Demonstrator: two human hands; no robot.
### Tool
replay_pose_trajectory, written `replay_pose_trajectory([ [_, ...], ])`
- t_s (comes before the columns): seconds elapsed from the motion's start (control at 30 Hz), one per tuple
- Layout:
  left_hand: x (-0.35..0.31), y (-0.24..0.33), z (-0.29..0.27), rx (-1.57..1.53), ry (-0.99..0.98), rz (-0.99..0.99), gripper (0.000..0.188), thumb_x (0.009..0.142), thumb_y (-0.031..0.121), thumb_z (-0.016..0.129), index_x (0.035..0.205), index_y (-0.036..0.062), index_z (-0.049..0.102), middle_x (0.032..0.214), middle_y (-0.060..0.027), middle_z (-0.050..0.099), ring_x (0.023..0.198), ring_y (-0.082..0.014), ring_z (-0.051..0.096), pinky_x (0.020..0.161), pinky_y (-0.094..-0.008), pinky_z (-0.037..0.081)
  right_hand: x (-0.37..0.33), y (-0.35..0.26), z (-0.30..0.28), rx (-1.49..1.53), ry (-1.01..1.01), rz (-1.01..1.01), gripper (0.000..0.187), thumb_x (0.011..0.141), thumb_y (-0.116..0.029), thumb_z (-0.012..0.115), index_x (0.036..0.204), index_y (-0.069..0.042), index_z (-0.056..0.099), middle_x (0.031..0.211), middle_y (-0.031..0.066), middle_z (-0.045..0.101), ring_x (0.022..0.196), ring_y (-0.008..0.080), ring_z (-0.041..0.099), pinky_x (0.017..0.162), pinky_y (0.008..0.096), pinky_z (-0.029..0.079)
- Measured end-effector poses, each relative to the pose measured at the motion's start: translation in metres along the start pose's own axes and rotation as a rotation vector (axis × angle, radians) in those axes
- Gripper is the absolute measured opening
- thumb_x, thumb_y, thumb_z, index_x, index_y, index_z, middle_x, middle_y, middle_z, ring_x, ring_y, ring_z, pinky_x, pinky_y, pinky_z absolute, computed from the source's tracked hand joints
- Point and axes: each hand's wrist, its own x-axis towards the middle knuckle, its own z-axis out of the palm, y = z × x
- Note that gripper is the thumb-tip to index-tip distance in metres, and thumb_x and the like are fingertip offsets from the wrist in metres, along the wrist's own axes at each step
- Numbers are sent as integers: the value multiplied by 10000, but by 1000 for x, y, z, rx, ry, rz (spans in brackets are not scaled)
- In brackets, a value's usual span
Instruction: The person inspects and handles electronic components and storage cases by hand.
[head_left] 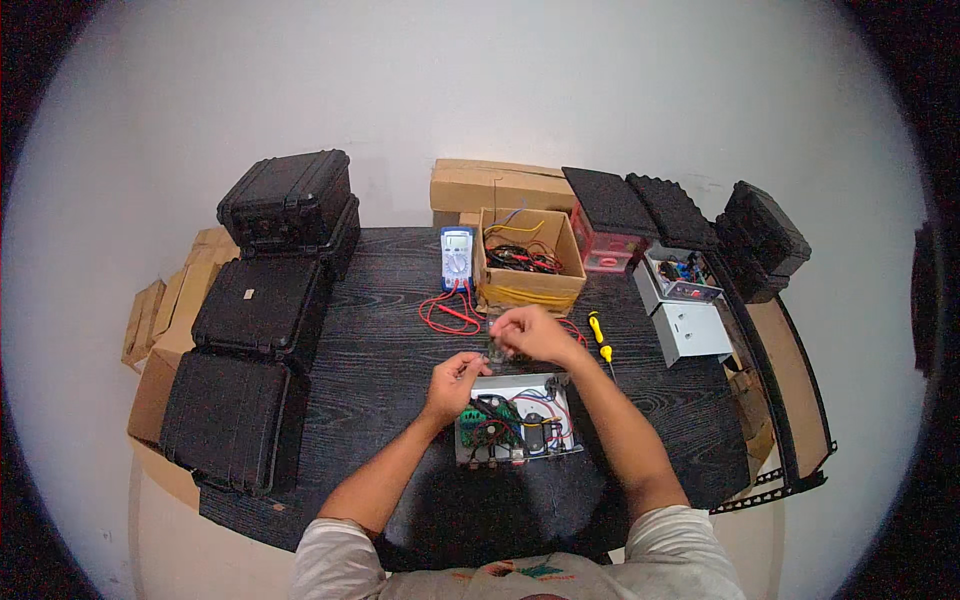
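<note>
My left hand is closed in a pinch at the far left corner of an open metal enclosure; anything tiny in its fingertips is too small to name. My right hand reaches over the far side with fingers bent together above a small, clear-and-greenish item. Whether the fingers grip that item I cannot tell. Inside the enclosure are a green circuit board, a black block-shaped part and red and blue wires.
A blue-edged multimeter with red leads lies beside a cardboard box of cables. Yellow-handled screwdrivers lie right of my hand. Black cases line the left edge; another opened metal enclosure stands right.
</note>
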Motion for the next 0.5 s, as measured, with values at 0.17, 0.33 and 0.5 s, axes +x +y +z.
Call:
replay_pose_trajectory([
  [0.17, 1, -5, -1, 7, -2, -10, 215, 1053, 158, 600, 1107, -29, 691, 925, -73, 748, 858, -124, 673, 810, -280, 535, 5, 6, -36, -832, 302, 39, 163, 885, -180, 727, 910, -27, 777, 929, 199, 758, 848, 344, 745, 803, 479, 575],
  [0.33, 3, -4, 0, -20, -15, -45, 214, 1053, 158, 601, 1110, -28, 692, 922, -72, 747, 861, -121, 670, 806, -276, 527, 17, 30, -39, -1157, 286, 4, 133, 854, -130, 673, 887, -47, 771, 905, 238, 728, 866, 415, 719, 803, 513, 572],
  [0.5, 2, -1, -1, -25, 2, -61, 207, 1053, 154, 598, 1099, -24, 692, 903, -59, 740, 863, -113, 664, 812, -273, 523, 20, 12, -22, -1299, 165, -29, 228, 873, -133, 589, 903, -3, 774, 922, 241, 746, 874, 395, 747, 780, 523, 599],
])
